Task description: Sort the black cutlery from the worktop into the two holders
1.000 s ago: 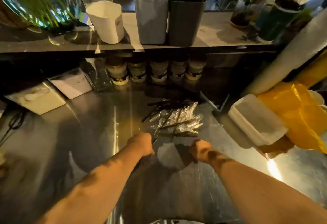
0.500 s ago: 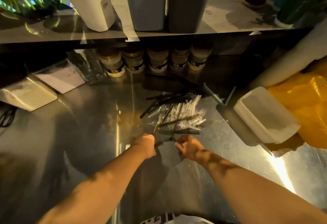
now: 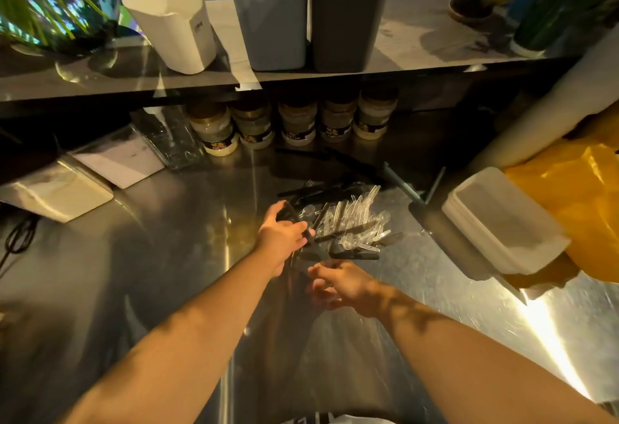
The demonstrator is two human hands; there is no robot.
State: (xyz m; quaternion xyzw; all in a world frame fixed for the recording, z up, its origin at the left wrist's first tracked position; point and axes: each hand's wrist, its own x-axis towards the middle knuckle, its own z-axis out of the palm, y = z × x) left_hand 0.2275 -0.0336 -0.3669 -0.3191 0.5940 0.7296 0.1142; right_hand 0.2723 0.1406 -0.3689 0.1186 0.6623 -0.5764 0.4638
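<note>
A pile of black cutlery (image 3: 330, 194) mixed with clear plastic spoons (image 3: 355, 222) lies on the steel worktop (image 3: 167, 256). My left hand (image 3: 283, 234) is at the pile's near-left edge and grips several black pieces. My right hand (image 3: 338, 283) hovers just below the pile with loosely bent fingers and holds nothing. On the shelf above stand the light grey holder (image 3: 271, 15) and the dark grey holder (image 3: 348, 15), side by side.
A white cup (image 3: 174, 25) stands left of the holders. Several jars (image 3: 294, 122) line the back under the shelf. White trays (image 3: 502, 219) and a yellow bag (image 3: 576, 196) sit at the right. Flat white boxes (image 3: 67, 186) lie at the left.
My left hand has moved forward into the pile with black pieces in its grip. My right hand has opened and dropped slightly back toward me.
</note>
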